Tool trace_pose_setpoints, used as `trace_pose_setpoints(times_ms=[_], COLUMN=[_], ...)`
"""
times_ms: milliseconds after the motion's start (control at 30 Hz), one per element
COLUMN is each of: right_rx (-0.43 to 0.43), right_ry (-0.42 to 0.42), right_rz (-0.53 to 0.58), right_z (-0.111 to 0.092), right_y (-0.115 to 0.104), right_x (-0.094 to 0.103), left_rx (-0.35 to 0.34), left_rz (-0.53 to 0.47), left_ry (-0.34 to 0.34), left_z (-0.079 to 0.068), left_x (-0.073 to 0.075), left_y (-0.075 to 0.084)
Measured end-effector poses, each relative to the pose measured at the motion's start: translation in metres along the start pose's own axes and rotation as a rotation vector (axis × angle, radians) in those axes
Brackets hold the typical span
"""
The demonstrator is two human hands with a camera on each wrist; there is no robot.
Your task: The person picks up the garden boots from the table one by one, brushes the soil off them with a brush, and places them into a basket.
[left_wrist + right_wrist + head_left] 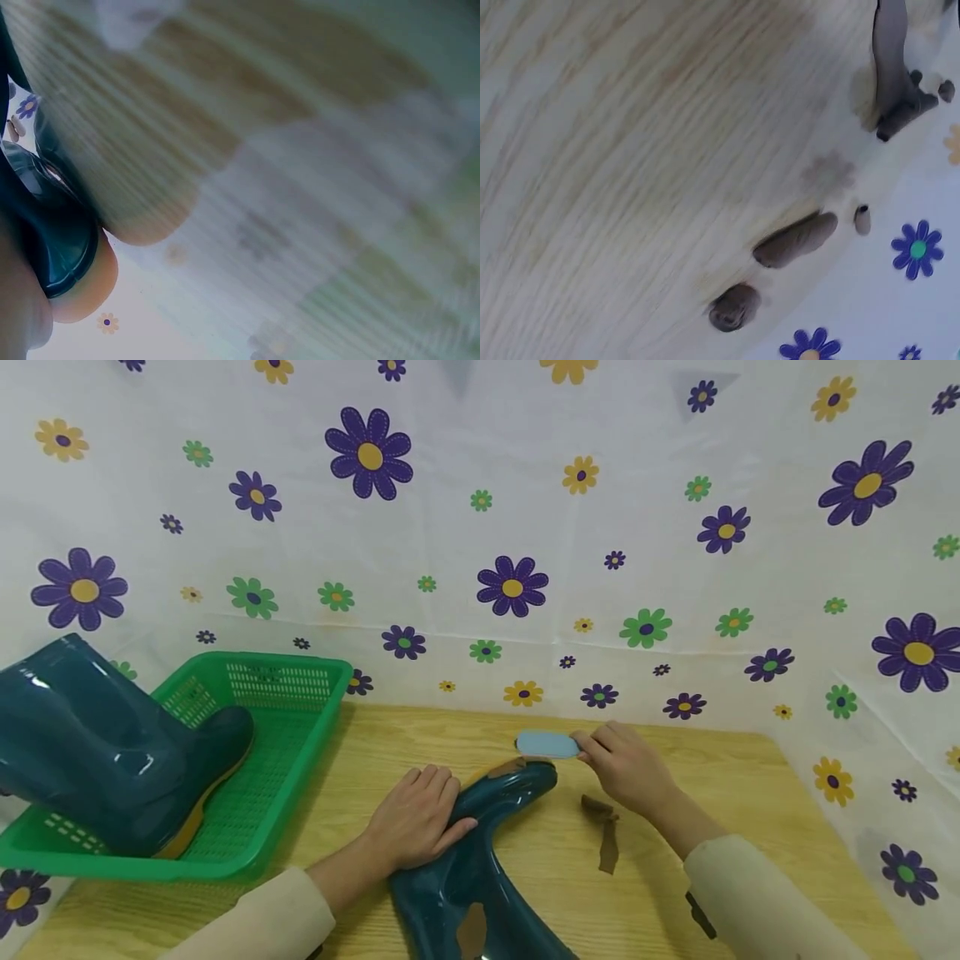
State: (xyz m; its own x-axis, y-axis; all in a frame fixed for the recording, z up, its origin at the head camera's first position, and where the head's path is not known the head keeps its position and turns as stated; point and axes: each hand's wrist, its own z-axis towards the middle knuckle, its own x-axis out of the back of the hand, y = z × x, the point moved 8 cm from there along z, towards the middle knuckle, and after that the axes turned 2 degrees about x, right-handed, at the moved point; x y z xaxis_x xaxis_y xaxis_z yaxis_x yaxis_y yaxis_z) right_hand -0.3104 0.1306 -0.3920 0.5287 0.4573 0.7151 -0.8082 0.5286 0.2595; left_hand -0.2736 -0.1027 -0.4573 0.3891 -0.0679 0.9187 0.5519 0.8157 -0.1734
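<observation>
A dark teal rubber boot (450, 893) lies on its side on the table, its toe pointing away and to the right. Across its foot lies my left hand (416, 818), gripping it with the thumb on the near side. Brown mud-like patches (472, 931) stick to the shaft and to the sole near the toe. Just beyond the toe, my right hand (626, 768) pinches one end of a light-blue oblong tool (547, 744), which looks like a brush; its underside is hidden. In the left wrist view, fingertips (86, 292) show beside the glossy boot (60, 232).
Brown muddy scraps (609, 847) lie on the wooden table (750, 793) below the right hand; several brown lumps (795, 240) appear in the right wrist view. A green basket (300, 777) at the left holds a second boot (90, 743). A flowered cloth (450, 527) hangs behind.
</observation>
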Motion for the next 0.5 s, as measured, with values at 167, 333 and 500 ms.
trace_pose_setpoints(times_ms=[167,333,500], right_rx=[0.077,0.076,0.037], right_ry=[0.004,-0.024,0.005], right_rz=[0.022,0.051,0.064], right_z=[0.009,0.022,0.019], right_y=[-0.018,-0.029,-0.014], right_x=[-0.007,-0.011,-0.001], left_rx=[-0.004,0.003,-0.003], left_rz=[-0.006,-0.012,-0.005], left_ry=[0.010,0.007,0.021], left_z=[0.000,0.001,0.003], left_x=[0.000,-0.001,0.001], left_y=[0.000,-0.002,-0.002])
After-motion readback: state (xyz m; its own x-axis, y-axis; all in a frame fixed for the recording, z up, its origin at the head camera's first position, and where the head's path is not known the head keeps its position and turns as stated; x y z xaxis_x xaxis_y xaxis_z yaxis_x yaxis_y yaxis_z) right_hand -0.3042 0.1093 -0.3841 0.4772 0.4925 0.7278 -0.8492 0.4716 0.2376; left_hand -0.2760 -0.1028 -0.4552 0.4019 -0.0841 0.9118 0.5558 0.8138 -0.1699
